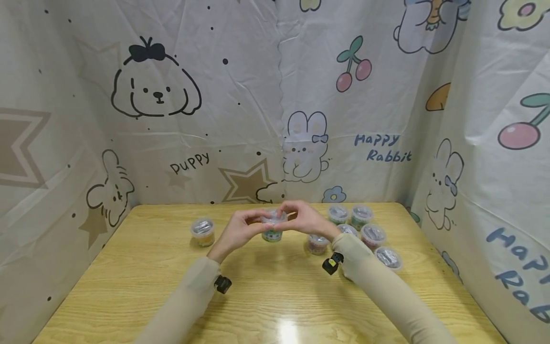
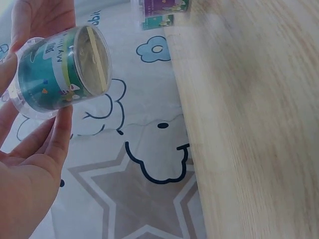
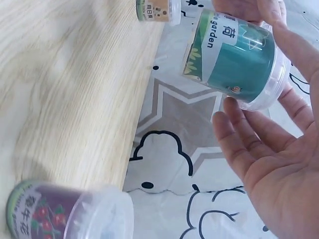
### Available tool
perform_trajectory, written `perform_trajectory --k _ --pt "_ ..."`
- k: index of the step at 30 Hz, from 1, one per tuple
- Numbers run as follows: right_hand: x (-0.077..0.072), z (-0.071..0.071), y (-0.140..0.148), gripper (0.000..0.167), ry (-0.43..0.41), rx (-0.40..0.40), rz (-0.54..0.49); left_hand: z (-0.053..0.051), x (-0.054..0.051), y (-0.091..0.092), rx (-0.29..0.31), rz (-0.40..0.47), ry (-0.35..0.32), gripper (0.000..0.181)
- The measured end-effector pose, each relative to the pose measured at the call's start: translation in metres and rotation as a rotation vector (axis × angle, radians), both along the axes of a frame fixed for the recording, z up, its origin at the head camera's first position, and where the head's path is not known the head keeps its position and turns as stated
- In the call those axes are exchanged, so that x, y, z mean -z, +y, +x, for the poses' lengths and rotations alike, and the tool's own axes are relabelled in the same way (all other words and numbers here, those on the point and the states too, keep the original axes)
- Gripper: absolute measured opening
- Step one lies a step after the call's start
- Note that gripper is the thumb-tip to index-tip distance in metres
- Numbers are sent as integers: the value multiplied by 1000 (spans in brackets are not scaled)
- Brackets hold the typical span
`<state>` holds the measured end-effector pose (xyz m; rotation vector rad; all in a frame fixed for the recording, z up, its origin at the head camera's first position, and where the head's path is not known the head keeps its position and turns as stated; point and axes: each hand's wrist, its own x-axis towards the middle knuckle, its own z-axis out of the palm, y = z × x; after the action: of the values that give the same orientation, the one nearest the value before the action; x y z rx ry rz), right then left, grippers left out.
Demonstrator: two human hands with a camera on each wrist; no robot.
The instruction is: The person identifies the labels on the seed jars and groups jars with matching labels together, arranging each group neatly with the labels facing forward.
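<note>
Between both hands, a small clear plastic tub (image 1: 272, 235) with a teal wrap-around label is held above the table. The label bears the word "garden" and Chinese characters in the right wrist view. My left hand (image 1: 242, 230) grips the clear lid's rim from the left, and my right hand (image 1: 306, 220) holds the same rim from the right. In the left wrist view a pale strip shows through the base of the teal tub (image 2: 55, 72). Nearest the right hand on the table is a purple-labelled tub (image 3: 52, 211) with a clear lid.
Left of the hands stands an orange-labelled tub (image 1: 203, 232). Several lidded tubs, including a green-labelled one (image 1: 361, 217) and a reddish one (image 1: 373, 236), cluster at the right, partly behind the right forearm. A printed curtain (image 1: 240, 95) surrounds the wooden table (image 1: 142, 277) at the back and sides.
</note>
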<state>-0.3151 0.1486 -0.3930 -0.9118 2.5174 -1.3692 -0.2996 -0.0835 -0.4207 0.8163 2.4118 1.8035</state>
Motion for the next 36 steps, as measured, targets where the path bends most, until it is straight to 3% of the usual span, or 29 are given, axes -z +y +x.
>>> perform_trajectory --k 8,14,21,24,29,36 --pt "-2 -3 10 30 138 87 60 -10 -3 9 -44 25 54 20" --pt "-1 -8 19 30 229 124 103 -15 -5 21 -90 -50 114 26" --pt "-5 -13 28 30 315 143 172 -19 0 35 -117 -116 262 21" --pt "-6 -15 32 31 325 148 217 -19 2 40 -116 -146 321 20" --pt "-11 -20 40 33 358 141 282 -21 0 49 -127 -183 361 23" --pt "-15 -35 52 32 387 123 368 -29 2 62 -181 -236 427 27"
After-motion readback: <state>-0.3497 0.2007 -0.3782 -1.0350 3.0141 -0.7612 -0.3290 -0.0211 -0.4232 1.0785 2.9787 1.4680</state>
